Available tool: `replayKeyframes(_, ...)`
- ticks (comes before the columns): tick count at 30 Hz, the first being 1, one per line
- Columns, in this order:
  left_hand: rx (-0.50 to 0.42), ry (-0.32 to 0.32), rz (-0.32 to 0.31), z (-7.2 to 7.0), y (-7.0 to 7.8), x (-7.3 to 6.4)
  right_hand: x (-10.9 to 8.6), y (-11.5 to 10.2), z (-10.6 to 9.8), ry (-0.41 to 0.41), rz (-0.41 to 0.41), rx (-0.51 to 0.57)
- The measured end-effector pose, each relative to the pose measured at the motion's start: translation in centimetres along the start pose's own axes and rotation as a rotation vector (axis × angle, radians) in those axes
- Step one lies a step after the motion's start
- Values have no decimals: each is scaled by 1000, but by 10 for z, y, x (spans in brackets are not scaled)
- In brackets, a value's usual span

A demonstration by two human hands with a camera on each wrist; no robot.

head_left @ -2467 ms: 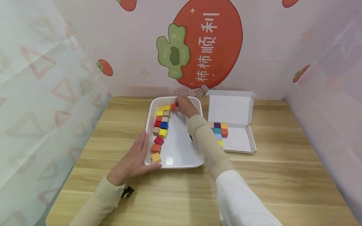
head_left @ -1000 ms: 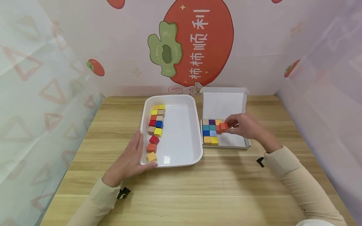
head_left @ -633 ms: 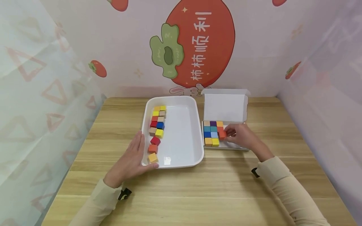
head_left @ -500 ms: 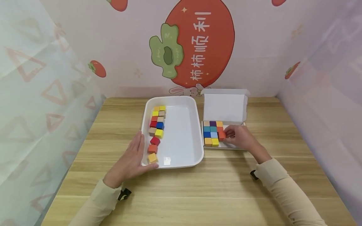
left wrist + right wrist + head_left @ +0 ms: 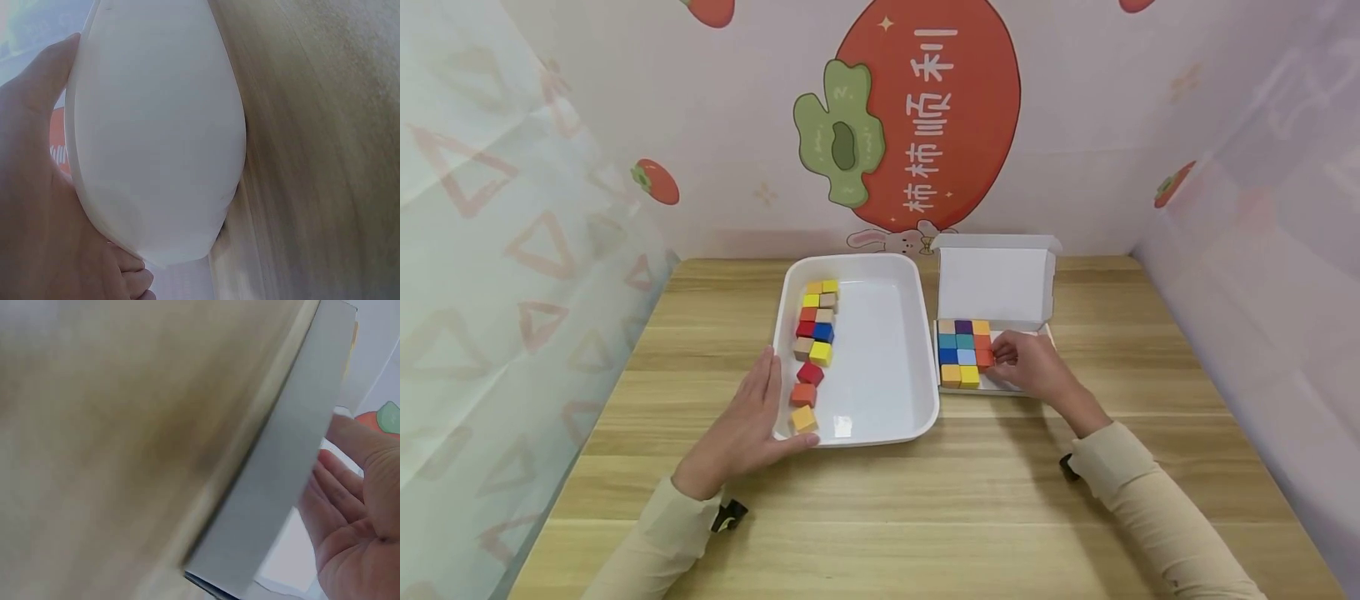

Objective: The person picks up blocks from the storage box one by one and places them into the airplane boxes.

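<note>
White tray [image 5: 880,354] at frame centre, open box [image 5: 996,283] at centre right, your left hand [image 5: 745,423] straight-fingered against tray rim, your right hand [image 5: 1036,367] bent-fingered, grip partly hidden, cannot tell, loose cubes [image 5: 820,354] along tray's left, cube rows [image 5: 966,342] in box, orange cube [image 5: 983,358] by that hand.

The left hand [image 5: 44,206] is touching the rim of a white tray [image 5: 156,125], its outer wall filling the middle. A wooden table [image 5: 319,156] is spanning the right, and a red patch [image 5: 57,134] is showing below the thumb [image 5: 50,72].
</note>
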State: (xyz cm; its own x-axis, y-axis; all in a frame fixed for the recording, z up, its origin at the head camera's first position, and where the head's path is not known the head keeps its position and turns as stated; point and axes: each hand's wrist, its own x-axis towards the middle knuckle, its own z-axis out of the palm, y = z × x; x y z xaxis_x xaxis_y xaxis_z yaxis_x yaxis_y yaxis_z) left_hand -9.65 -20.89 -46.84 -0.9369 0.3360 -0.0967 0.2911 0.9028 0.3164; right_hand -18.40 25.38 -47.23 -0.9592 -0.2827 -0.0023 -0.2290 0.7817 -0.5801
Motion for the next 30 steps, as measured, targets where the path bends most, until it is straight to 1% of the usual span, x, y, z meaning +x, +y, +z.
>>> replayKeyframes(3, -2, 2, 3, 0, 0, 0, 1, -7, -8, -19, -12, -44)
replayKeyframes(6, 0, 3, 5, -1, 1, 0, 4, -20, -18, -35, -30, -90)
replayKeyframes(9, 2, 0, 2, -1, 1, 0, 10, -39, -27, -58, -50, -114)
replayKeyframes(14, 6, -4, -4, 0, 0, 0, 26, -73, -35, -102, -107, -111)
replayKeyframes(21, 1, -2, -5, -1, 0, 0, 51, -120, -30, -140, -209, -104)
replayKeyframes(30, 13, 3, -2, -1, 1, 0, 76, -169, -16, -203, -261, -129)
